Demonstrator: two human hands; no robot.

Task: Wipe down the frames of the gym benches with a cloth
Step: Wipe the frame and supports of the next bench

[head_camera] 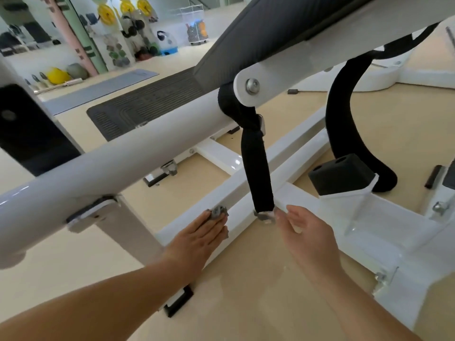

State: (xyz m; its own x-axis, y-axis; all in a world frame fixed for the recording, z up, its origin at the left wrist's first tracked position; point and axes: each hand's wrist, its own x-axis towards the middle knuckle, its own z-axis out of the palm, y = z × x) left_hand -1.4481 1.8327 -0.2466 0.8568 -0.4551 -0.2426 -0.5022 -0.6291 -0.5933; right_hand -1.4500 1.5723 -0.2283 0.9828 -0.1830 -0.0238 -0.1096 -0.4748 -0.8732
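We are pressing the cloth [218,212] under our left fingers [211,223], flat on the low frame rail [285,156]. Just right of those fingers a strap [257,168] is hanging, its end just left of our right fingers [285,221]. The bench pad [258,33] is sitting above, beyond both hands.

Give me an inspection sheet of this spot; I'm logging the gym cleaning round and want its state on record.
surface: tan floor, glossy, under the white bench frame.
job's things: grey cloth lies on the lower frame rail; dark bench pad above.
clutter: small black cylinder on the floor at the right.
grippers: left hand presses flat on the cloth; right hand has its thumb tip at the lower end of the black strap, grip unclear.
cables: nothing seen; the strap hangs from the bench pivot.
surroundings: black floor mat, yellow weight plates on a far rack.
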